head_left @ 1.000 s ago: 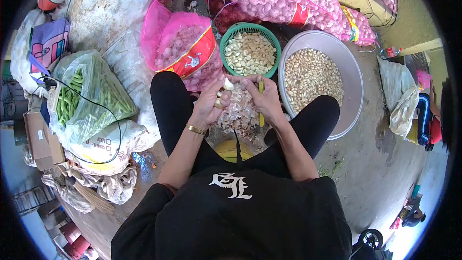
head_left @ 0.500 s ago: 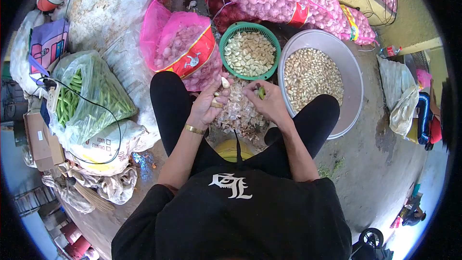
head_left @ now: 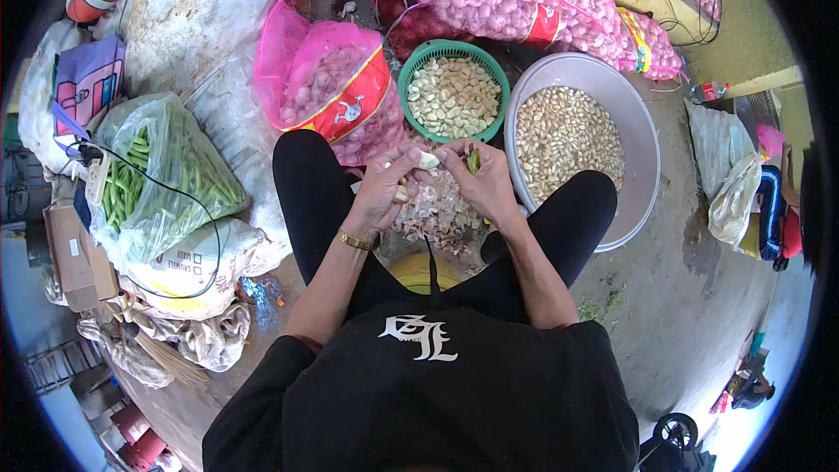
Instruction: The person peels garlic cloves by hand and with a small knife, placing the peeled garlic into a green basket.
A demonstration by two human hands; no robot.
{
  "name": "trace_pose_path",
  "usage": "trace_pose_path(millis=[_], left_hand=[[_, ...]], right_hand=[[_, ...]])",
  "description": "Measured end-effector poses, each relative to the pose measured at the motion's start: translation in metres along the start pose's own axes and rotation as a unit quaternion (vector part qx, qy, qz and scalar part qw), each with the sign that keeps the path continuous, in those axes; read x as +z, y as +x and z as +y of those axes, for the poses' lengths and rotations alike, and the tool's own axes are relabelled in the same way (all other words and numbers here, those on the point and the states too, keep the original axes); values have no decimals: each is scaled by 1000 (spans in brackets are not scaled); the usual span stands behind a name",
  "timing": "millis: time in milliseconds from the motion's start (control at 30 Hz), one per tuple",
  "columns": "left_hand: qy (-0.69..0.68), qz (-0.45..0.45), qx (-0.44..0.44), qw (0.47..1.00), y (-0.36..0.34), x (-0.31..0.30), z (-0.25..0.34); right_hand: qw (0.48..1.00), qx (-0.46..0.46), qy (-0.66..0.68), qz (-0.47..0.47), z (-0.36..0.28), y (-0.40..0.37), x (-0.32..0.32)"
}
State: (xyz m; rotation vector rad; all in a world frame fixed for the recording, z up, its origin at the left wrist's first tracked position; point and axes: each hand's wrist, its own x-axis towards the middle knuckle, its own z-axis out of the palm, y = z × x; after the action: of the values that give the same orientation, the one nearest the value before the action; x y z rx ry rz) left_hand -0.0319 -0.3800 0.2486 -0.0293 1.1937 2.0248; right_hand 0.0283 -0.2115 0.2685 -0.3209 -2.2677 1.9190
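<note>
Step in hand, as I'm reading it: peeling a single clove over the lap.

- Left hand (head_left: pixel 384 188) is closing its fingertips on a pale garlic clove (head_left: pixel 428 160) and holding it up between the knees, just in front of the green basket (head_left: pixel 403 92).
- Right hand (head_left: pixel 485 183) is gripping a green-handled tool (head_left: pixel 473 160), probably a small knife. The blade is hidden, so I can't confirm that. Its thumb and fingers are meeting the clove from the other side.
- A skins pile (head_left: pixel 437 210) is sitting directly under both hands.
- The basket is holding peeled cloves (head_left: pixel 453 98). The metal basin (head_left: pixel 636 201) beside the right knee is holding unpeeled ones, and the pink net sack (head_left: pixel 336 96) is leaning by the left knee.

Next move, my judgement: it's calling for stripping the last skin, with the tool edge angled away from the left fingertips. The bare clove then needs a short forward reach to the basket, not the basin.
</note>
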Motion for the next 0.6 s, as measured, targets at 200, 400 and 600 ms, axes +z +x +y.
trace_pose_path(millis=[200, 400, 600], left_hand=[[-40, -15, -35, 998, 1, -1, 1], [-42, -17, -59, 997, 0, 8, 5], [-65, -45, -77, 994, 4, 12, -4]], right_hand=[[985, -114, -129, 20, 22, 1, -10], [993, -5, -84, -79, 5, -3, -17], [978, -95, -164, -89, -5, -7, -13]])
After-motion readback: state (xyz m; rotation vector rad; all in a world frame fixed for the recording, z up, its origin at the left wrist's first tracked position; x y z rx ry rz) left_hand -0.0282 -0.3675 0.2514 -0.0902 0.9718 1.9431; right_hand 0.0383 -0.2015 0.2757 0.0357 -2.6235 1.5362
